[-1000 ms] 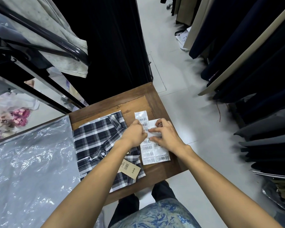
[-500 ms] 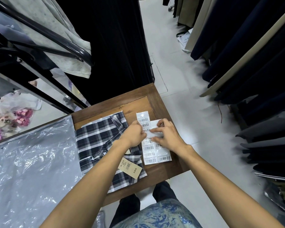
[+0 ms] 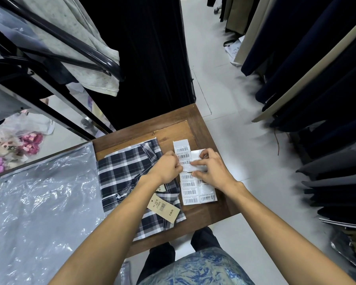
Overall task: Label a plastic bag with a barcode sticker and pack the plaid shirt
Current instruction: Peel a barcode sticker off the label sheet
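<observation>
Barcode sticker sheet (image 3: 190, 191) lies flat on wooden table (image 3: 173, 128), right of plaid shirt (image 3: 121, 177). Both hands work at its upper half: left hand (image 3: 167, 168) curled closed, pinching a white strip (image 3: 193, 166) at its left end; right hand (image 3: 212, 169) fingers pinching the same strip from the right. Shirt folded, tan price tag (image 3: 163, 207) on it. Clear plastic bag (image 3: 41, 202) spread flat, left of shirt.

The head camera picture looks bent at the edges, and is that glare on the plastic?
Head view: the wide-angle lens bows the clothes rail and table edge; overhead light leaves white glare patches on the crinkled plastic bag; the hanging garments at right smear with blur; the barcode sticker sheet stays fairly sharp.
</observation>
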`<state>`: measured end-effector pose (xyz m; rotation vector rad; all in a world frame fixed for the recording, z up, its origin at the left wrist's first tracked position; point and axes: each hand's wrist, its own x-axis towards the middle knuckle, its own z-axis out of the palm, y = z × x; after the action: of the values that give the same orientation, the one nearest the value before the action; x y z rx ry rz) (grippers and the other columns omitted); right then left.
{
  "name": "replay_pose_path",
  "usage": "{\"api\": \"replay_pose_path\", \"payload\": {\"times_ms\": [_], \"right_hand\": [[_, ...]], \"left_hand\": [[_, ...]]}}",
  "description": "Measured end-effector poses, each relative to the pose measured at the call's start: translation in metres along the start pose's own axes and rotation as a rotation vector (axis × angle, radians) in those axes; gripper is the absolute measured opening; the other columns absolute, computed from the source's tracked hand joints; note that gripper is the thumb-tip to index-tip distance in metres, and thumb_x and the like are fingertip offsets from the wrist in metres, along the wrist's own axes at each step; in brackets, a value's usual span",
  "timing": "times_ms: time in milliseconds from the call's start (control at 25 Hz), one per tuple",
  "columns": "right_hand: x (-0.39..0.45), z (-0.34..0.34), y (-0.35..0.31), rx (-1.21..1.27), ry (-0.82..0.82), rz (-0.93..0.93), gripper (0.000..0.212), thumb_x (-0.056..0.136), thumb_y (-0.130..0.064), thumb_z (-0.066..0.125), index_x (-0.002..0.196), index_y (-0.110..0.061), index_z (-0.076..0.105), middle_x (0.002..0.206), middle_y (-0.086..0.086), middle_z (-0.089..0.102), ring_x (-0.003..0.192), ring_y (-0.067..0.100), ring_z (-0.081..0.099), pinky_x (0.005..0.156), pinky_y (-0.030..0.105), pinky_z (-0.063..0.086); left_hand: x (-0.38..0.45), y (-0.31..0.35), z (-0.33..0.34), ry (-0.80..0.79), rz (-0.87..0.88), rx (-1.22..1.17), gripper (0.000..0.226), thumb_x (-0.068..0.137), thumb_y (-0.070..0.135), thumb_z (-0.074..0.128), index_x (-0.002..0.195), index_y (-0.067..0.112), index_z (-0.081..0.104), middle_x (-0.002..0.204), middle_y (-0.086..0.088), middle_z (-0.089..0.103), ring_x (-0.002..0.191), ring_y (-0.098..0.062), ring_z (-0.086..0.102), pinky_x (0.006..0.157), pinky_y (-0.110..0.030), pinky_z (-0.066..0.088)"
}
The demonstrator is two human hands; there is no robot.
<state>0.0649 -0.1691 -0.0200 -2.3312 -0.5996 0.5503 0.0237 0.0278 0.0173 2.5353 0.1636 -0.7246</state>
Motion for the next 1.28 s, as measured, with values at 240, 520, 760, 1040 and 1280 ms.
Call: {"api": "replay_pose_path", "payload": {"times_ms": [240,520,760,1040,1280], "right_hand": [[0.000,0.000,0.000,-0.001,0.000,0.002,0.040,0.081,-0.029,0.083,0.119,-0.021,0.074,0.115,-0.004,0.043,0.111,0.013,0.040,0.101,0.020,0.033],[-0.001,0.001,0.000,-0.007,0.010,-0.011,0.040,0.081,-0.026,0.083,0.119,-0.019,0.074,0.115,-0.003,0.044,0.111,0.016,0.042,0.103,0.024,0.036],[-0.002,0.001,0.002,-0.026,-0.001,-0.016,0.042,0.082,-0.028,0.082,0.122,-0.019,0.073,0.117,-0.003,0.044,0.111,0.015,0.042,0.100,0.023,0.036],[-0.003,0.001,0.000,-0.038,0.000,-0.018,0.042,0.083,-0.029,0.081,0.123,-0.019,0.072,0.116,-0.005,0.042,0.111,0.014,0.040,0.101,0.026,0.040],[-0.005,0.003,0.001,-0.049,0.006,-0.019,0.042,0.084,-0.030,0.080,0.124,-0.020,0.071,0.119,-0.006,0.041,0.113,0.013,0.040,0.100,0.025,0.040]], "left_hand": [[-0.004,0.000,-0.003,0.020,0.014,0.000,0.039,0.097,0.014,0.056,0.058,0.016,0.048,0.115,-0.011,0.053,0.096,-0.028,0.063,0.092,-0.038,0.048],[-0.009,-0.001,-0.012,0.045,0.024,0.032,0.038,0.096,0.017,0.057,0.058,0.014,0.055,0.116,-0.010,0.053,0.101,-0.025,0.059,0.093,-0.036,0.046],[-0.012,-0.005,-0.009,0.068,-0.002,0.046,0.034,0.096,0.024,0.057,0.064,0.014,0.061,0.116,-0.008,0.054,0.111,-0.025,0.052,0.101,-0.042,0.045],[-0.018,-0.011,-0.010,0.068,-0.018,0.018,0.035,0.096,0.020,0.056,0.061,0.014,0.061,0.115,-0.006,0.055,0.115,-0.024,0.052,0.101,-0.042,0.045],[-0.025,-0.012,-0.018,0.084,-0.010,0.089,0.034,0.095,0.021,0.056,0.062,0.014,0.061,0.113,-0.007,0.056,0.111,-0.023,0.054,0.095,-0.044,0.048]]}}
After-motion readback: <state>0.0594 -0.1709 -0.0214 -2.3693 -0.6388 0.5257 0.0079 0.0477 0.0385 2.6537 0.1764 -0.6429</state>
